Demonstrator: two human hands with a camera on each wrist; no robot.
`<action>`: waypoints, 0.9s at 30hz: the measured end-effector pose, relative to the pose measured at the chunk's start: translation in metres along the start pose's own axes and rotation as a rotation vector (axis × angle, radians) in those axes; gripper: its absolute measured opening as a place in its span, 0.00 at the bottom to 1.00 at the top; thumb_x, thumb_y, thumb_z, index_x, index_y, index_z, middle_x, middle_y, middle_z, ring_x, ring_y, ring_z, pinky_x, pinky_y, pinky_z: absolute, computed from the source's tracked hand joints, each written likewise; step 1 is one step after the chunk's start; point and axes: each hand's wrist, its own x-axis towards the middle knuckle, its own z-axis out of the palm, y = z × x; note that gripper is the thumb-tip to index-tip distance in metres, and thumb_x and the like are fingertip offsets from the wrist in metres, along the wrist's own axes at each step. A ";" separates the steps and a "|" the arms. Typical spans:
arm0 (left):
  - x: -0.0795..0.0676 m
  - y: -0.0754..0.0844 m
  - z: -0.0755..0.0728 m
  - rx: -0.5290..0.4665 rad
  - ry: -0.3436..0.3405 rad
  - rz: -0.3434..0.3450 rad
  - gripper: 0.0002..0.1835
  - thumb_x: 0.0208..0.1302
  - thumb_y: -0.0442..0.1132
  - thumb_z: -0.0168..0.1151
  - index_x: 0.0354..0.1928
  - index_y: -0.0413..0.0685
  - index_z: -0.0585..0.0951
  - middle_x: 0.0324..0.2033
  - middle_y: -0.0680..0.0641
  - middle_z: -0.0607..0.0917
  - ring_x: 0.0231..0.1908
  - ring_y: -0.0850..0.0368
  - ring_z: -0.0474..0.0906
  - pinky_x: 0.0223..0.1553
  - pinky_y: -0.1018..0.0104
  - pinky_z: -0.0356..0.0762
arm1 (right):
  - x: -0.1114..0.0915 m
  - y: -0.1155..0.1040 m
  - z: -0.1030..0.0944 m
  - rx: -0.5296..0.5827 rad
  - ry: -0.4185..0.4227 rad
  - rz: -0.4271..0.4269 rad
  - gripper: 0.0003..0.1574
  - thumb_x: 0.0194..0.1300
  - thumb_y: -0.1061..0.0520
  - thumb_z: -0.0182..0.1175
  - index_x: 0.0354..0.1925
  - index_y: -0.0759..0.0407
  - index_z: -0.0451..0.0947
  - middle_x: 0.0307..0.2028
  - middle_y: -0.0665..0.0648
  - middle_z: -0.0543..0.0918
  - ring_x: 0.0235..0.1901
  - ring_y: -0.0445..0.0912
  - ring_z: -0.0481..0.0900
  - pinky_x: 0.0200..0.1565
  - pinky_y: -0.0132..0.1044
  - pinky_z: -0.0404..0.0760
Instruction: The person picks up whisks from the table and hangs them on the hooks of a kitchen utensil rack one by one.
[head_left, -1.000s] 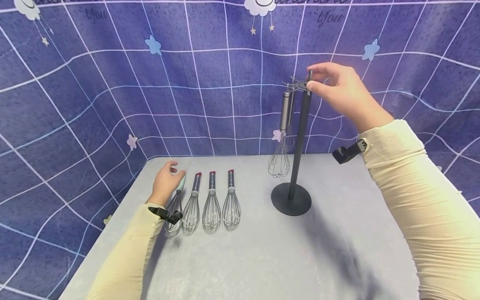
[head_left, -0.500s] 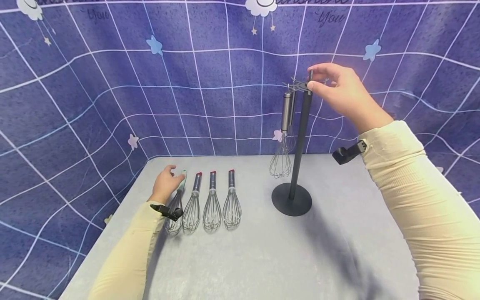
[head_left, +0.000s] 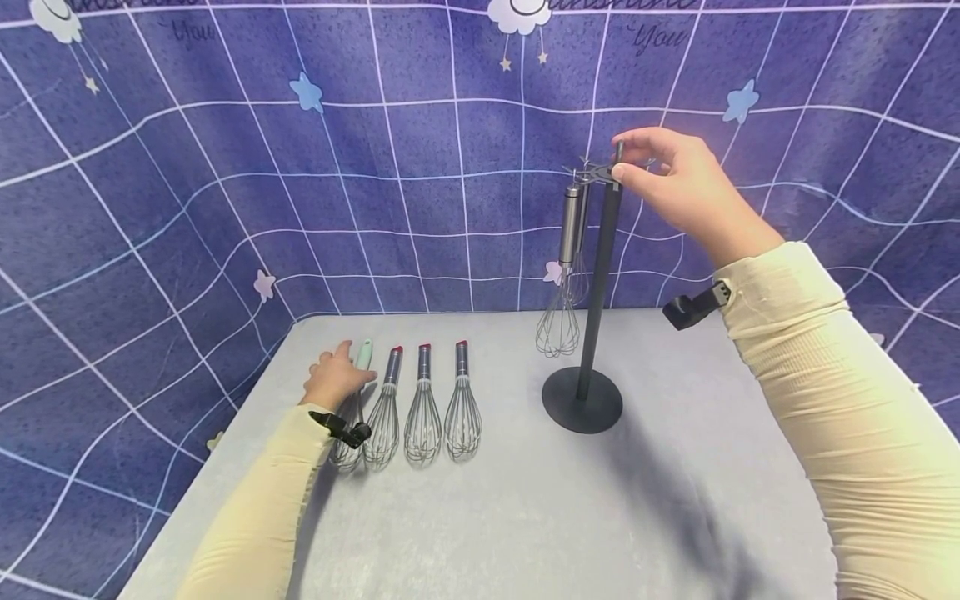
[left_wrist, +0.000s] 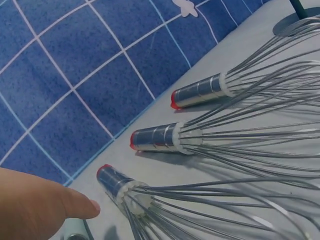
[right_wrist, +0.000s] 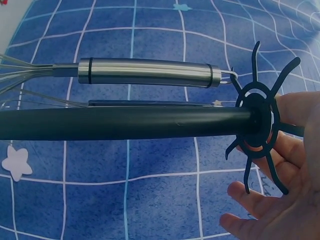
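Note:
My left hand (head_left: 333, 379) is spread over a whisk with a pale green handle (head_left: 364, 354), thumb to the right of the handle and fingers to its left. Whether it touches the whisk cannot be made out; the left wrist view shows only the thumb (left_wrist: 80, 204) above a bit of green handle. My right hand (head_left: 675, 179) pinches the top of a dark whisk stand (head_left: 597, 283) between thumb and fingers. From the stand's hooked ring (right_wrist: 272, 115) hangs a steel-handled whisk (right_wrist: 150, 71), with a second, slimmer whisk (right_wrist: 150, 103) partly hidden behind the post.
Three whisks with silver handles and red ends lie in a row right of the green one: the nearest whisk (head_left: 384, 417), the middle whisk (head_left: 423, 417) and the far whisk (head_left: 462, 417). The grey table (head_left: 510, 517) meets a blue gridded cloth (head_left: 420, 208) behind and left.
My left hand has shifted slightly right over the green whisk and its fingers have spread, uncovering more of the handle. The right hand and the stand hold the same place.

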 end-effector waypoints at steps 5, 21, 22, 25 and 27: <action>0.003 -0.001 0.003 0.042 -0.017 -0.001 0.51 0.59 0.55 0.64 0.79 0.45 0.51 0.68 0.22 0.59 0.64 0.18 0.58 0.54 0.21 0.62 | -0.002 -0.002 0.000 -0.017 0.002 -0.003 0.29 0.73 0.50 0.57 0.68 0.56 0.72 0.63 0.65 0.78 0.68 0.51 0.68 0.72 0.51 0.60; 0.006 -0.004 0.011 0.115 0.011 0.051 0.42 0.55 0.38 0.63 0.74 0.38 0.62 0.59 0.25 0.74 0.52 0.24 0.75 0.48 0.34 0.76 | 0.000 -0.002 -0.001 -0.029 -0.004 -0.005 0.29 0.73 0.50 0.57 0.69 0.57 0.72 0.63 0.66 0.77 0.69 0.53 0.68 0.72 0.51 0.61; 0.006 -0.004 0.011 0.119 0.015 0.063 0.41 0.55 0.37 0.63 0.73 0.38 0.64 0.58 0.25 0.76 0.51 0.26 0.77 0.47 0.34 0.77 | 0.000 -0.002 -0.001 -0.030 -0.004 -0.006 0.29 0.74 0.50 0.57 0.69 0.57 0.72 0.63 0.66 0.77 0.69 0.53 0.68 0.72 0.51 0.61; 0.007 -0.004 0.011 0.118 0.019 0.088 0.39 0.53 0.34 0.62 0.70 0.38 0.67 0.55 0.28 0.79 0.48 0.31 0.79 0.46 0.37 0.78 | 0.001 -0.002 -0.001 -0.036 -0.006 -0.007 0.29 0.74 0.50 0.57 0.69 0.57 0.72 0.63 0.66 0.77 0.69 0.53 0.68 0.72 0.51 0.61; 0.007 -0.004 0.010 0.114 0.014 0.099 0.36 0.52 0.32 0.61 0.68 0.37 0.70 0.54 0.29 0.80 0.48 0.33 0.79 0.46 0.38 0.78 | 0.001 -0.002 -0.001 -0.040 -0.006 -0.006 0.29 0.74 0.50 0.57 0.69 0.56 0.72 0.63 0.66 0.78 0.69 0.53 0.68 0.71 0.51 0.61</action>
